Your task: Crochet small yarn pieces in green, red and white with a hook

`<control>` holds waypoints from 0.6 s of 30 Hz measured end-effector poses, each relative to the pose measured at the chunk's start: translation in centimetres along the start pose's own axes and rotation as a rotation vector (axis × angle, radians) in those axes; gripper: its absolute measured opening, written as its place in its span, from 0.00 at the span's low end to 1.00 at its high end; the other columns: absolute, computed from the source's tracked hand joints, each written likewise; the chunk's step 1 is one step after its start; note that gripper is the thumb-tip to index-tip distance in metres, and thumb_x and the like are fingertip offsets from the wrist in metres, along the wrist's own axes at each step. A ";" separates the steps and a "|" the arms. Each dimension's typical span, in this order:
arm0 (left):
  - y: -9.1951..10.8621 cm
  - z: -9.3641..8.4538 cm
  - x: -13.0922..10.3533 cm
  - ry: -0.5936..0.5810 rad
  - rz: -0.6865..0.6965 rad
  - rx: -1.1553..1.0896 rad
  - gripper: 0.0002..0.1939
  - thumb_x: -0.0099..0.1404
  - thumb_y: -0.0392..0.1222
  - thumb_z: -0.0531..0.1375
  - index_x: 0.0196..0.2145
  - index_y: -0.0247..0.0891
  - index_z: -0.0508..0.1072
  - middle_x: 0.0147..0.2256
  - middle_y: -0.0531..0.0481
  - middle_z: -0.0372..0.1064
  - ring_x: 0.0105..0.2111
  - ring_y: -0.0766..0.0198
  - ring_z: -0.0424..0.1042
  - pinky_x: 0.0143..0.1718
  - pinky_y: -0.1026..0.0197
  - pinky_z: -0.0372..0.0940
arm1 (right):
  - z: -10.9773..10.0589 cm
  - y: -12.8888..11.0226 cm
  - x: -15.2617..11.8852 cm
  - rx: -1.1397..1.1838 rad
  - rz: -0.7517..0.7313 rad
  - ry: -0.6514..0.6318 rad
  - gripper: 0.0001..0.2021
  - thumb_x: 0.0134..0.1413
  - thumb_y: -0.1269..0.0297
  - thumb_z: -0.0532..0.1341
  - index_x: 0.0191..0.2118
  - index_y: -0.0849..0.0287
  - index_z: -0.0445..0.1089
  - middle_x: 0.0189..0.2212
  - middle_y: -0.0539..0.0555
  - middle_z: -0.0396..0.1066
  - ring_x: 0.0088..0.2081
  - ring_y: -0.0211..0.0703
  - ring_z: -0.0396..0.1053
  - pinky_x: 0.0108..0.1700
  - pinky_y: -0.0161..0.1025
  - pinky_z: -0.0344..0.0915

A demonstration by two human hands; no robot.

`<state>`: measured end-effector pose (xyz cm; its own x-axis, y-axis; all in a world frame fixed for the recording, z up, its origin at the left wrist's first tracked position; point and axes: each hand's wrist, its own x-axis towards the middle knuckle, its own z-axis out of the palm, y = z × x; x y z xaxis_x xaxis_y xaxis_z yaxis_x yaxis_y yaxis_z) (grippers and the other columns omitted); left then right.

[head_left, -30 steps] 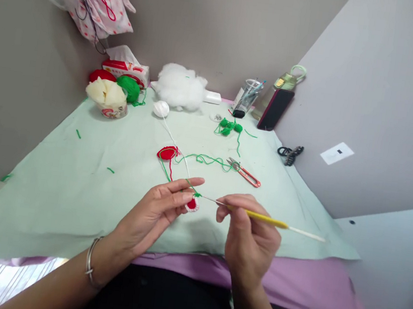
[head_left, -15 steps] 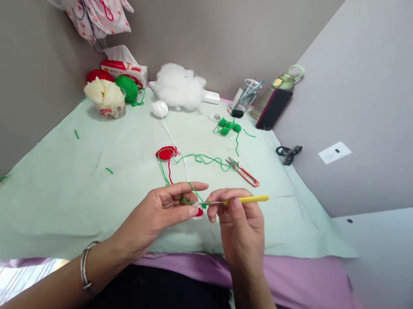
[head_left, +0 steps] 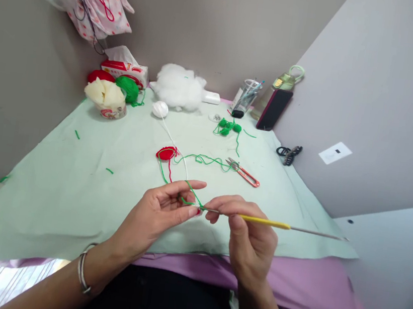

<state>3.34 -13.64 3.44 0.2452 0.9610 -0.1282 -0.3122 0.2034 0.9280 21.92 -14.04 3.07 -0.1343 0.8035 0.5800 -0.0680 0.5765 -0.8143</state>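
My left hand (head_left: pixel 162 214) pinches a small red, white and green crochet piece (head_left: pixel 198 211) between thumb and fingers, which hide most of it. Green yarn (head_left: pixel 194 193) runs over its raised index finger down to the piece. My right hand (head_left: pixel 251 231) is closed on the yellow grip of a crochet hook (head_left: pixel 264 222), whose metal tip meets the piece at the green yarn. White yarn (head_left: pixel 185 164) stretches from a white ball (head_left: pixel 159 109) toward my left hand. Just beyond lies a red crocheted piece (head_left: pixel 166 153) with green yarn around it.
Orange-handled thread snips (head_left: pixel 247 175) lie right of centre, beside tangled green yarn. Farther back are small green pieces (head_left: pixel 225 126), white stuffing (head_left: pixel 180 87), a clear cup (head_left: pixel 246 96), a phone (head_left: pixel 274 109) against a bottle, and a tub (head_left: pixel 111 110). A hair claw (head_left: pixel 288 154) lies at the right edge.
My right hand has shifted slightly right and turned the crochet hook, so its far end now points right and lower. Less of the crochet piece shows. My left hand has barely moved.
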 end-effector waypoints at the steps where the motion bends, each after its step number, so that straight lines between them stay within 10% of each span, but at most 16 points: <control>1: 0.0 0.0 0.0 0.007 0.009 0.011 0.18 0.62 0.42 0.73 0.51 0.51 0.83 0.34 0.55 0.70 0.35 0.70 0.69 0.42 0.67 0.66 | 0.0 0.0 0.0 -0.015 -0.010 -0.005 0.12 0.73 0.72 0.55 0.48 0.54 0.76 0.39 0.53 0.78 0.40 0.41 0.76 0.39 0.40 0.74; 18: -0.4 1.5 -0.8 0.105 -0.012 -0.187 0.27 0.59 0.40 0.75 0.56 0.50 0.80 0.35 0.55 0.71 0.35 0.70 0.69 0.40 0.68 0.66 | 1.5 0.7 -1.6 -0.879 -0.535 0.002 0.18 0.64 0.78 0.61 0.56 0.56 0.76 0.43 0.59 0.77 0.45 0.48 0.78 0.43 0.42 0.79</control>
<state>4.61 -14.79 3.71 0.1559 0.9706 -0.1834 -0.4769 0.2366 0.8465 20.64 -15.15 1.55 -0.2978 0.4095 0.8623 0.6294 0.7634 -0.1452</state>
